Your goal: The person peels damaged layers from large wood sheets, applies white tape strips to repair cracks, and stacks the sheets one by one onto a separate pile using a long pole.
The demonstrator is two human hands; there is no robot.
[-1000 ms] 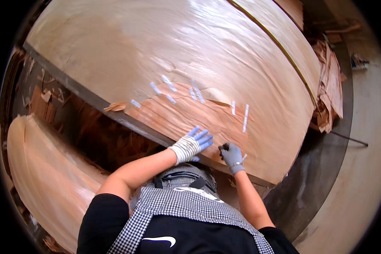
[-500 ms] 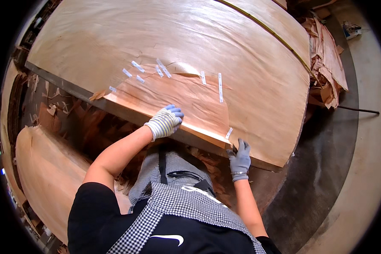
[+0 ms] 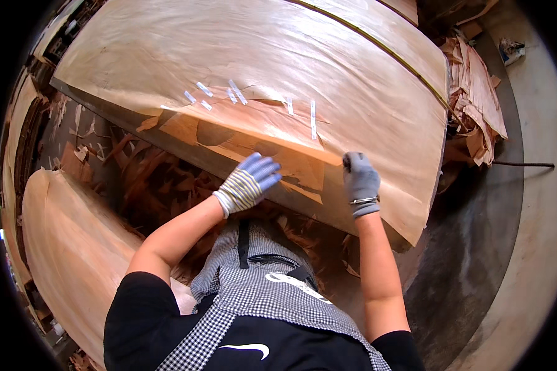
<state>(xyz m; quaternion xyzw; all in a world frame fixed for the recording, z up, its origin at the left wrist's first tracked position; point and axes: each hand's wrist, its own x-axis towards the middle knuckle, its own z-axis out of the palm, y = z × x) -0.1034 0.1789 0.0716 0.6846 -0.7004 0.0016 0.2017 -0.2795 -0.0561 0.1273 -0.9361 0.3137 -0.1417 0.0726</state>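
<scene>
A large thin wood veneer sheet (image 3: 167, 55) covers the work surface, its near edge raised and bent back. My right hand (image 3: 361, 180), in a grey glove, is closed on that raised edge at the right. My left hand (image 3: 250, 180), in a striped glove, hovers in front of the lifted edge with fingers stretched out and nothing gripped. A reddish veneer patch (image 3: 269, 112) lies along the near part of the sheet. Several white tape strips (image 3: 313, 120) cross its border. The orange-brown underside (image 3: 272, 147) shows below the fold, with ragged, overlapping pieces.
A curved pale veneer sheet (image 3: 68, 247) rests at the lower left. Torn veneer scraps (image 3: 161, 185) fill the gap below the near edge. Crumpled veneer (image 3: 473, 99) is heaped at the right, beside a thin dark rod (image 3: 523, 164). A dark strip (image 3: 377, 31) crosses the sheet's far side.
My right hand has moved up and away from me, lifting the veneer's near edge so its underside shows. My left hand has shifted slightly right and its fingers have spread.
</scene>
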